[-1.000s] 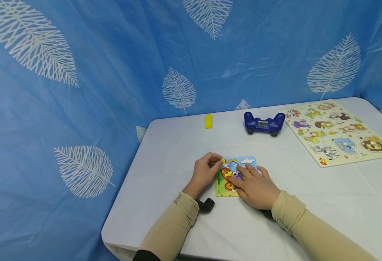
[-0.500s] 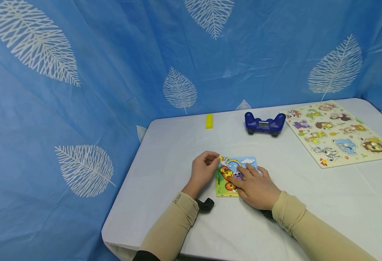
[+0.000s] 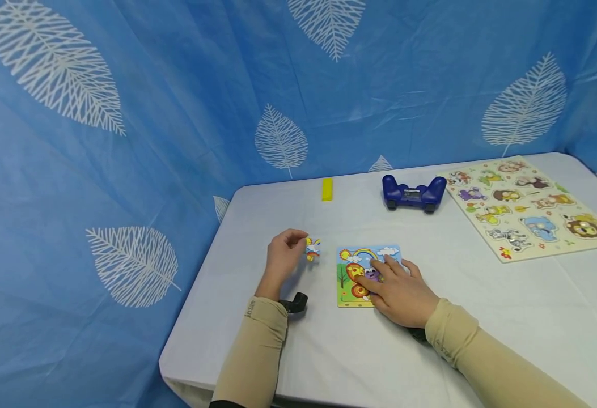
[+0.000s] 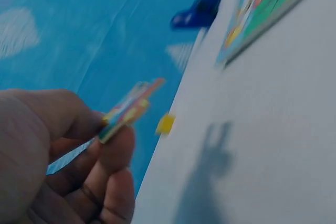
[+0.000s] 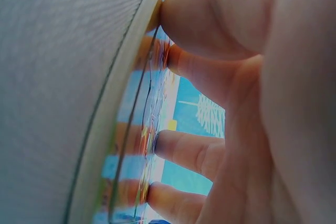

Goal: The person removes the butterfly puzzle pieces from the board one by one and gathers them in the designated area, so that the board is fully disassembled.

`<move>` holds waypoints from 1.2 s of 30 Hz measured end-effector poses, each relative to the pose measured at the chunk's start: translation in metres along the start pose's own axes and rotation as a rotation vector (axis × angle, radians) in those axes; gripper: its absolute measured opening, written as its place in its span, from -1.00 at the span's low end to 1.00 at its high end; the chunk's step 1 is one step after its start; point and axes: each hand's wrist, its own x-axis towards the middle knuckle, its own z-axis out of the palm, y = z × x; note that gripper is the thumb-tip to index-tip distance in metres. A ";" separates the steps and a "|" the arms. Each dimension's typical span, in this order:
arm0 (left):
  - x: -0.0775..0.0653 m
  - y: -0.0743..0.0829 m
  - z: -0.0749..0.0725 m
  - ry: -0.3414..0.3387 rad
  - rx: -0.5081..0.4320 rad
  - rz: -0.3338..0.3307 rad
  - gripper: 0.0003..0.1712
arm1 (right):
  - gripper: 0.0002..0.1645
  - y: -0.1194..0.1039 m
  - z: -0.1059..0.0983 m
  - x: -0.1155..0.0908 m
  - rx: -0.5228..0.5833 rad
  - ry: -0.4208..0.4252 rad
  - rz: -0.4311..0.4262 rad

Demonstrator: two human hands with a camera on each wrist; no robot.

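My left hand (image 3: pixel 284 258) pinches a small, brightly coloured puzzle piece (image 3: pixel 312 248) between thumb and fingertips, off to the left of the puzzle board. In the left wrist view the piece (image 4: pixel 126 111) is tilted and seen nearly edge-on. A small square jigsaw puzzle (image 3: pixel 346 292) with a butterfly, rainbow, sun and tree lies flat on the table. Across its right half spreads my right hand (image 3: pixel 397 292), fingers fanned out and fingertips on the picture. From the right wrist those fingertips (image 5: pixel 167 142) touch the puzzle's face; the hand covers part of the butterfly.
Behind the puzzle lies a dark blue game controller (image 3: pixel 413 194). A yellow block (image 3: pixel 326 189) sits near the back edge. To the right is a large animal peg puzzle board (image 3: pixel 487 226). The white-covered table (image 3: pixel 257 226) meets a blue leaf-patterned curtain (image 3: pixel 201 102).
The left hand has drawn the puzzle piece away from the puzzle's upper left corner, leftward, uncovering a printed sun there. My right hand has stayed in place on the puzzle.
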 end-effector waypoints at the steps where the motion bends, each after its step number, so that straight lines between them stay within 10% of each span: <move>1: 0.002 -0.004 -0.007 0.008 0.019 -0.027 -0.78 | -0.50 0.000 0.000 0.000 -0.001 0.004 -0.004; 12: 0.006 -0.031 -0.056 -0.040 0.227 -0.268 -0.77 | -0.48 0.000 -0.002 0.000 -0.004 -0.002 -0.004; 36: 0.007 -0.030 -0.048 -0.045 0.388 -0.254 -0.76 | -0.49 -0.002 -0.004 -0.001 0.005 -0.003 0.002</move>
